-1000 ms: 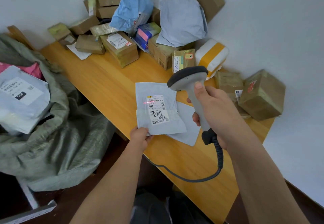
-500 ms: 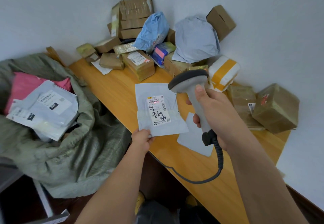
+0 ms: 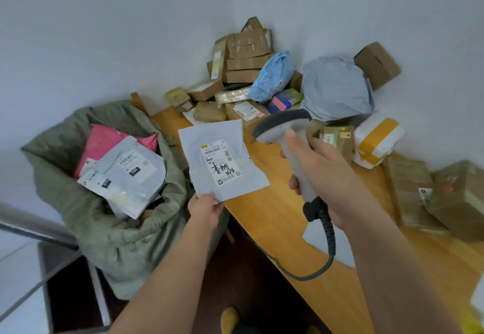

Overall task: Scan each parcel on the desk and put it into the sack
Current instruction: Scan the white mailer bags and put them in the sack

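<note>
Your left fingers point(image 3: 207, 197) pinch the near corner of the mailer point(image 3: 222, 161), held label up in the air, past the worktop point(image 3: 275, 218) edge and just right of the sack point(image 3: 104, 234). Your right fingers point(image 3: 294, 184) are wrapped round the scanner point(image 3: 293, 148) handle, its head to the right of the mailer and near its top edge. No beam shows on the label, so the step in hand looks like the drop. Carry the mailer left until it hangs over the sack mouth, above the grey mailers point(image 3: 125, 176) and the pink one point(image 3: 104, 142), then let go low so it lands flat and does not slide off the heap. Keep the scanner and its cable point(image 3: 324, 252) on your right, away from the remaining pile point(image 3: 248, 85) beyond it.
</note>
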The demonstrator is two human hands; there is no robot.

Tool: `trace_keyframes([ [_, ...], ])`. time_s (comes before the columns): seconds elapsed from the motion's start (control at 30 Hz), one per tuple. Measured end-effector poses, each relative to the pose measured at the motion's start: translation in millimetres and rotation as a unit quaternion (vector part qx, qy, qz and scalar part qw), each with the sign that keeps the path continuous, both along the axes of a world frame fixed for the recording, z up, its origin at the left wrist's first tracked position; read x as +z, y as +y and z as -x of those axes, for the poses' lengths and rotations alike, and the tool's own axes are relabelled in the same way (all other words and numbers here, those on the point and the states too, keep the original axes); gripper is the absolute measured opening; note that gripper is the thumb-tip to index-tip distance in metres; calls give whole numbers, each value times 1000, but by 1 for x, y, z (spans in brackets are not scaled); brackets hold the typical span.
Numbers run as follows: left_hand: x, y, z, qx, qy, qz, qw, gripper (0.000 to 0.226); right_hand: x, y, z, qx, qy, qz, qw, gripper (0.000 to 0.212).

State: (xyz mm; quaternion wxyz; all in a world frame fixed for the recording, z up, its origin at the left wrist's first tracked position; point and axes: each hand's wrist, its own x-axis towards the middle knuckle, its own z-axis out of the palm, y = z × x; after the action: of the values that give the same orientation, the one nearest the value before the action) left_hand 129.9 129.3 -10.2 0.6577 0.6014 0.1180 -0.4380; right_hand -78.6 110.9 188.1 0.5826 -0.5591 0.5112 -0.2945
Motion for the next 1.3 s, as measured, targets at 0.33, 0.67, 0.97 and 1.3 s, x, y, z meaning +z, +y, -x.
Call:
trace_keyframes([
  [0.33, 19, 56, -173, 86, -75, -56, 992, 49, -6, 5, -127, 77, -65, -19, 995, 36],
  [0.67, 30, 22, -197, 49, -135, -138, 980, 71, -29, -16, -148, 30, -48, -43, 997, 28],
  [0.97, -23, -52, -28, -359, -427, -180, 811, 29, -54, -50, -32, -74, 19, -38, 996, 17],
  [1.3, -121, -48, 167, -762, -555, -70, 326, 72, -107, -56, 134, -190, 75, -87, 975, 12],
])
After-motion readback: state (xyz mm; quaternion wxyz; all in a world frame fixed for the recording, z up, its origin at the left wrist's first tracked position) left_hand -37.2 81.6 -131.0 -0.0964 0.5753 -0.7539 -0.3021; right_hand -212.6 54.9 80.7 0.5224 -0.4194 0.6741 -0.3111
